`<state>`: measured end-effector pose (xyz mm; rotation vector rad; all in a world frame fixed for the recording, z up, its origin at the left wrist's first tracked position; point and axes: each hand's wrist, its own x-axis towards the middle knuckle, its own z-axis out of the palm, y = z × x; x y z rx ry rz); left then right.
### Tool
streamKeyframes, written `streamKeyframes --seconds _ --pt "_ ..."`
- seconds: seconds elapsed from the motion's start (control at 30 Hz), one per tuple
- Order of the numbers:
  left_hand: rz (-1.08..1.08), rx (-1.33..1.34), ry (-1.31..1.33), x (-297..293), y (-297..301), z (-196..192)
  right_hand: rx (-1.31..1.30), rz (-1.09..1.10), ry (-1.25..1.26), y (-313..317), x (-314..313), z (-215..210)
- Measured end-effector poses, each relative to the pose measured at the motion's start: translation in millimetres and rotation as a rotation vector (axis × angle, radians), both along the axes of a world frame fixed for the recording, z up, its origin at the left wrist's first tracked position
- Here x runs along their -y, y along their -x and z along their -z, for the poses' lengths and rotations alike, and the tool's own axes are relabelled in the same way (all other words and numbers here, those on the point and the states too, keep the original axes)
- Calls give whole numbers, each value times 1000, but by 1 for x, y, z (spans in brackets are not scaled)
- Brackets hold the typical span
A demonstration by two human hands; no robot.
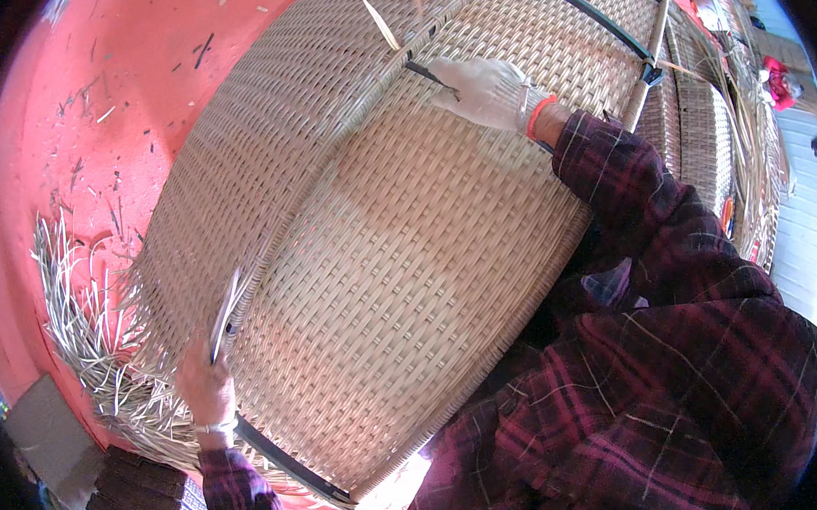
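R hand (pixel 487 93) (white glove, orange wristband (pixel 541 115)) is on the wicker piece (pixel 380 257), nr the upper part of its ridge, fingers at a short blk strip (pixel 427 74); can't tell if they pinch it or just press. L hand (pixel 207 387) is at the ridge's lower end, closed round a thin shiny piece (pixel 226 315) (blurry, can't say blade or strip), w/ a pale wristband (pixel 215 427). Wicker piece = big, tan, slanting across mid view in front of the person. Pale strand (pixel 379 22) sticks up from the ridge just beyond R hand. Long blk band (pixel 290 460) along wicker's lower L edge; another blk band (pixel 590 8) runs to a pole (pixel 661 10) at its upper R edge. Frayed strips (pixel 91 325) bunch past its L edge, nr red floor (pixel 67 118) w/ dk scraps (pixel 205 49).
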<state>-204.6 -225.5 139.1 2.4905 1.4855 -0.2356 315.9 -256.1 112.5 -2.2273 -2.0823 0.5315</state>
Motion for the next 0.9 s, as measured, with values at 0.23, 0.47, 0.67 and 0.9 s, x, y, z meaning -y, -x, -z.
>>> streamKeyframes --seconds 0.23,0.47,0.67,0.9 --pt "105 -506 -107 52 173 -52 0 9 107 -3 -1 -2" --pt "-297 -436 -63 116 233 -47 -27 26 72 -2 -1 -1" --pt "-424 -216 195 153 217 15 -88 -24 82 -8 -2 2" --pt "-1375 931 321 181 108 40 -194 -27 -26 -11 34 -22"
